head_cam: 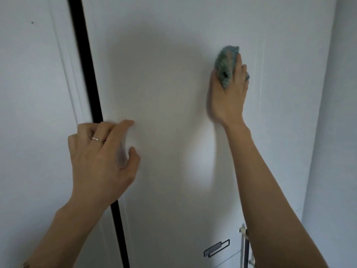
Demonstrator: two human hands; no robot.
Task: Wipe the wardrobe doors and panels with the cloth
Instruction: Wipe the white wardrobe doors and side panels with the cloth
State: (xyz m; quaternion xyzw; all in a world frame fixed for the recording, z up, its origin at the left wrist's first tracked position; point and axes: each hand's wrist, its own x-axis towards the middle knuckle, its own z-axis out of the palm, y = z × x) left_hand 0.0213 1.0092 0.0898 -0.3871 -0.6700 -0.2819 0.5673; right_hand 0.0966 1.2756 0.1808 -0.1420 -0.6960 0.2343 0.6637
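White wardrobe fronts fill the view, split by a dark vertical gap (pixel 90 78). On the wide door panel (pixel 158 78), the right hand (pixel 229 93) grips a bunched teal cloth (pixel 226 64) and presses it against the upper right of the panel, beside a faint vertical groove. The left hand (pixel 100 153), wearing a ring (pixel 98 139), holds nothing; its loosely curled fingers brace near the panel's left edge. Outward, a second door (pixel 34 93) stands left of the gap and a drawer handle (pixel 216 248) sits below. Wiping looks underway; no streaks show what is finished, so the lower panel, drawers and left door may remain.
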